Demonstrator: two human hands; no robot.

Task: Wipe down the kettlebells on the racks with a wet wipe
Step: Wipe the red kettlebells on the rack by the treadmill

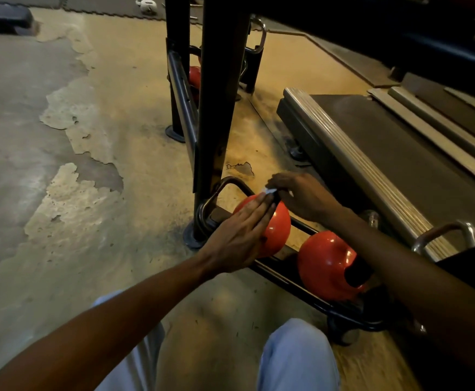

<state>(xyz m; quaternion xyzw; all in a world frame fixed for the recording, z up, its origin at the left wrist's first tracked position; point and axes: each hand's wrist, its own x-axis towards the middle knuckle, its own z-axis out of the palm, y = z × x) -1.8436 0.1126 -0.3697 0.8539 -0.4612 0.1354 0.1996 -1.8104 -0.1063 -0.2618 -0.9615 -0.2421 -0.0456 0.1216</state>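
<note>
Kettlebells sit on the bottom rail of a black rack (292,280), lower center-right of the head view. Near red kettlebell (280,230) at frame center-right, second red kettlebell (325,263) just beside it to the lower right, the two apart by a small gap. Third red one (194,76) partly visible further along the rack, upper center, behind the upright post (216,108).

Left hand (242,235) lies flat on the near kettlebell's left face, fingers straight and together, palm pressing the shell, nothing curled round. Right hand (301,194) sits at the top of the same bell, fingers curled, pinching a small white wet wipe (270,191) against the handle area. Only a scrap of wipe shows between the two hands; rest hidden. Near bell's dark handle (230,183) loops out to the upper left, tilted toward the post.

Right forearm crosses over the second kettlebell, covering part of it. Chrome handle (456,232) pokes up at right edge.

Treadmill deck (371,170) runs diagonally along the right side, near the rack. Floor (61,165) on the left is worn, coating peeled in patches. Person's knees in light trousers (295,359) at bottom center.
</note>
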